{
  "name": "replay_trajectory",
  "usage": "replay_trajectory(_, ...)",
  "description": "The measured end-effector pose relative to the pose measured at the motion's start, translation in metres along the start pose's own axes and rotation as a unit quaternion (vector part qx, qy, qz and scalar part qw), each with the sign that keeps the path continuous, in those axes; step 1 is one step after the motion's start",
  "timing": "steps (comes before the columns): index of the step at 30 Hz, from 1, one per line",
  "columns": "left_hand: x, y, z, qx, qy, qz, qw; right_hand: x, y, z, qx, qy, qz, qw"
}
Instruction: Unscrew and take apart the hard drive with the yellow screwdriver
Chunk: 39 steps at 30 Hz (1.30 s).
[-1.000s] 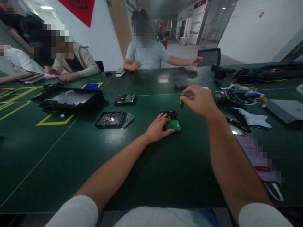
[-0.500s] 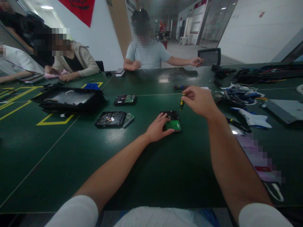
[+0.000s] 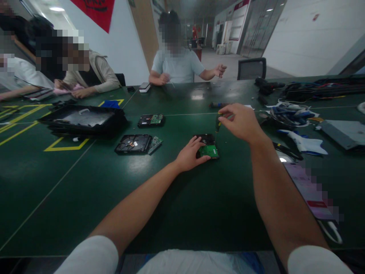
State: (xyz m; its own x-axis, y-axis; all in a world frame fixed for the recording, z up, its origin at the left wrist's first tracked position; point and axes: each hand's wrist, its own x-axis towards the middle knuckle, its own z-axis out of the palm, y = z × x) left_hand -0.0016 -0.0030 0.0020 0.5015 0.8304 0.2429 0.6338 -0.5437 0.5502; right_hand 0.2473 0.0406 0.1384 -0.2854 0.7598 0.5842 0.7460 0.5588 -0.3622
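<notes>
Across the desk (image 3: 85, 198), a co-worker's hand (image 3: 221, 70) has pulled back from the chair. The left hand (image 3: 189, 155) stays spread flat on the boxy hard drive (image 3: 208, 146) with its green circuit board; the right hand (image 3: 241, 121) still pinches a slim screwdriver (image 3: 218, 123) upright above it.

The hard drive (image 3: 207, 146) lies flat on the dark green table, with its green circuit board (image 3: 209, 151) facing up at the near end. The small screwdriver (image 3: 218, 124), black with a yellow part, stands almost upright just above the drive's far right corner.
</notes>
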Motion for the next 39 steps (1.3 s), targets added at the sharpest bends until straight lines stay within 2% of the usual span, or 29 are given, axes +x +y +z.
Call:
replay_trajectory(7,-0.0003,0.0002,-0.0003,-0.001,0.000,0.001,1.000,-0.0015,0.0000,0.0002,0.023,0.017,0.034,0.999)
replay_trajectory(14,-0.0004,0.0014,-0.0009,0.002,-0.001,0.000,1.000,-0.0007,-0.0008,-0.0005,0.022,-0.002,0.011,1.000)
replay_trajectory(21,0.0000,0.0011,-0.0009,0.002,-0.002,0.003,1.000,-0.0013,0.0014,0.0005,0.025,0.015,0.041,0.999)
replay_trajectory(27,-0.0003,0.0016,-0.0007,-0.002,0.001,0.004,1.000,-0.0002,-0.0001,0.0007,0.030,0.000,0.023,0.999)
replay_trajectory(35,-0.0003,0.0009,-0.0007,-0.001,-0.001,0.003,1.000,-0.0012,0.0006,0.0008,0.039,0.019,0.047,0.998)
replay_trajectory(39,-0.0002,0.0019,-0.0013,0.001,-0.001,0.003,1.000,-0.0013,-0.0021,-0.0007,0.038,0.016,0.037,0.998)
